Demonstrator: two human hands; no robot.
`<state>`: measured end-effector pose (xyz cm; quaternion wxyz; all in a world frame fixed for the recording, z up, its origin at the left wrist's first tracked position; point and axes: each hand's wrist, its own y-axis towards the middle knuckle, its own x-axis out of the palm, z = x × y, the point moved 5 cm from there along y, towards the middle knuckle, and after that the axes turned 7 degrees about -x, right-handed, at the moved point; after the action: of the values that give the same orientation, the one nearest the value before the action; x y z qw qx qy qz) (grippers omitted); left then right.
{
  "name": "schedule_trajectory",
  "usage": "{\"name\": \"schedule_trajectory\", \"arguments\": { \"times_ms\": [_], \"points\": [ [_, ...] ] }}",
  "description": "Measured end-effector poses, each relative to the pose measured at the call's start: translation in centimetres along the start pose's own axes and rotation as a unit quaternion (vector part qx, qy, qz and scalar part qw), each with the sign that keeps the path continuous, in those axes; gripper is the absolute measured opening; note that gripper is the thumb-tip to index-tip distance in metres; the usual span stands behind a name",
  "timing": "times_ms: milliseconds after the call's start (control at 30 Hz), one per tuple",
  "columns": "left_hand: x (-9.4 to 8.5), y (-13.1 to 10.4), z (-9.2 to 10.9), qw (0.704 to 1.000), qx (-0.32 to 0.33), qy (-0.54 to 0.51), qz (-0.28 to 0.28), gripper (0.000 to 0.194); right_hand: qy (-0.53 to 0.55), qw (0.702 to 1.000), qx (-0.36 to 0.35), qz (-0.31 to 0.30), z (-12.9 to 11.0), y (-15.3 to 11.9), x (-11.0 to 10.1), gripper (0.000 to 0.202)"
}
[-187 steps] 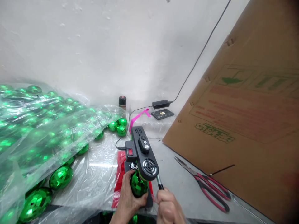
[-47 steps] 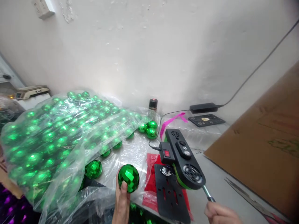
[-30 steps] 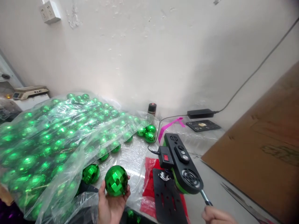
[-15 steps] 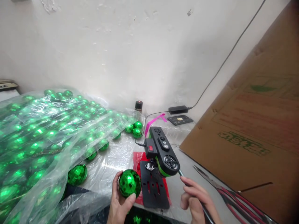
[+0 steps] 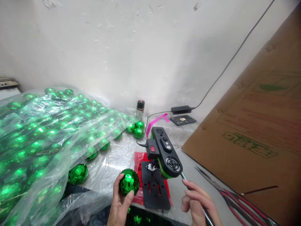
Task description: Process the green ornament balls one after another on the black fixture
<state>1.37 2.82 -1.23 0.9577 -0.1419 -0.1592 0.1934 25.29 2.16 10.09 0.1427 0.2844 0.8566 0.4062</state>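
A shiny green faceted ball ornament (image 5: 129,182) is gripped between the thumb and fingers of my left hand (image 5: 120,201), at the bottom centre. Just right of it stands a black device (image 5: 166,152) with a red switch and round grilles, mounted on a slotted black base plate (image 5: 155,188). My right hand (image 5: 199,204) is closed around a thin metal rod (image 5: 207,216), whose far end reaches the underside of the device's near end. Whether the rod touches the device I cannot tell. Red plastic (image 5: 139,160) lies under the base plate.
Many green balls lie under clear plastic sheeting (image 5: 77,125) at left, one loose ball (image 5: 78,174) at its edge. Red-handled pliers (image 5: 231,197) lie at right beside a large cardboard box (image 5: 249,119). Behind are a power adapter (image 5: 181,109), a pink ribbon (image 5: 156,121) and a dark can (image 5: 140,105).
The green ball has turned in my left hand and shifted slightly left, so a different side shows. My right hand with the rod has barely moved.
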Motion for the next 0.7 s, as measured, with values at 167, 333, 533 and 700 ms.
{"name": "schedule_trajectory", "arguments": {
  "times_ms": [167, 333, 533, 700],
  "points": [
    [-0.1, 0.2, 0.1, 0.999, 0.02, -0.025, 0.018, 0.075, 0.001, 1.0, -0.014, -0.003, -0.2, -0.1, 0.0, 0.015],
    [0.4, 0.6, -0.5, 0.986, -0.057, -0.158, -0.009, 0.086, -0.003, 1.0, -0.023, -0.014, -0.1, -0.1, 0.0, 0.015],
    [1.0, 0.4, -0.4, 0.967, -0.101, -0.23, -0.047, 0.091, -0.008, 0.999, -0.034, -0.019, 0.1, -0.3, -0.1, 0.014],
    [0.9, 0.5, -0.3, 0.96, -0.118, -0.251, -0.044, 0.089, -0.008, 0.999, -0.035, -0.016, -0.1, -0.1, -0.1, 0.014]
  ]
}}
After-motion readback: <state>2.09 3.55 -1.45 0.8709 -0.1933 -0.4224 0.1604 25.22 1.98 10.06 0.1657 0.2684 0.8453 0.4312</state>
